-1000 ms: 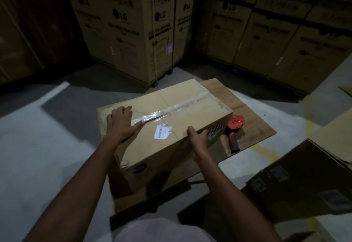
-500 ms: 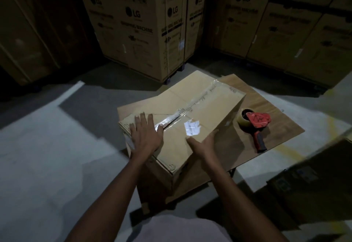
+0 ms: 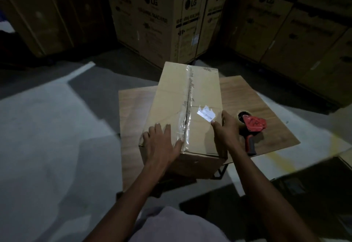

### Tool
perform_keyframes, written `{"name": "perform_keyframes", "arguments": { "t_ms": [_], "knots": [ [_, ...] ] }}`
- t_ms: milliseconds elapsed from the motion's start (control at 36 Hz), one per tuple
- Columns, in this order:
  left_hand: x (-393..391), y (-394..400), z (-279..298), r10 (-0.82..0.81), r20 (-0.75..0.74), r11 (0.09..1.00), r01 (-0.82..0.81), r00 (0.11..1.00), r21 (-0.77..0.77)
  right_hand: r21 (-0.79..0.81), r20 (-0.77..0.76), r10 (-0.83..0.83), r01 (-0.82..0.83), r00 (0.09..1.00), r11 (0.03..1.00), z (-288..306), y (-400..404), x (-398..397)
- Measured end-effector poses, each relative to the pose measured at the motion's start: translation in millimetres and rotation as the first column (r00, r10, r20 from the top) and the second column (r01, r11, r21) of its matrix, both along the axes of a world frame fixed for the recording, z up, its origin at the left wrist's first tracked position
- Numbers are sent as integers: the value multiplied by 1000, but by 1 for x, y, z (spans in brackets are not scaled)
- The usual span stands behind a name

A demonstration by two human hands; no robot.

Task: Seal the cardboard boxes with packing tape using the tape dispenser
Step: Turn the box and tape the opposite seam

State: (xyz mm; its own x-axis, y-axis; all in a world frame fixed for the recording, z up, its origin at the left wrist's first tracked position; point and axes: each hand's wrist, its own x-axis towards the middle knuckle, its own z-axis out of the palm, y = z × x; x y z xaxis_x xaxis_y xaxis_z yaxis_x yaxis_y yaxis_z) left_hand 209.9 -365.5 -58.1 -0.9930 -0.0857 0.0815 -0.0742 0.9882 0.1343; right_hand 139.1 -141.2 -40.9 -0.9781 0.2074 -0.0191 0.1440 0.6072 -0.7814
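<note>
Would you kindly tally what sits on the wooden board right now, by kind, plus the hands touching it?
Boxes: 1, the box
Tape dispensers: 1, the dispenser
Hands on the box: 2, left hand and right hand
Total: 4

box [image 3: 202, 96] fills board [image 3: 266, 96] middle | tape dispenser [image 3: 251, 127] near right edge | far-right corner bare | stacked cartons [image 3: 162, 22] wall off behind
</note>
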Motion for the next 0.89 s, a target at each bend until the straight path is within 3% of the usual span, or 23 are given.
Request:
{"name": "perform_keyframes", "arguments": {
  "t_ms": [111,250,417,500,556,667,806,889],
  "knots": [
    [19,28,-15,79,-96,991,-68,992,116,113,87,19,-29,996,993,-2,1,36],
    [41,55,-31,192,-188,964,-149,963,221,391,124,50,-95,991,915,-23,0,104],
    [59,80,-34,244,-219,958,-201,945,202,413,135,97,-145,986,899,-50,23,124],
    [69,91,-34,198,-161,974,-177,967,140,376,92,44,-76,995,923,-55,31,117],
    [70,100,-28,183,-98,981,-175,978,80,291,87,-49,22,995,956,-56,33,112],
    [61,117,-13,130,16,991,-130,991,-43,-25,163,-213,220,963,975,-49,40,96],
    [55,117,-1,46,-20,989,-48,999,-143,-473,286,-136,263,948,841,-38,44,83],
    [52,109,4,9,-29,991,-13,1000,-133,-597,267,-96,242,959,765,-40,37,82]
  ]
}}
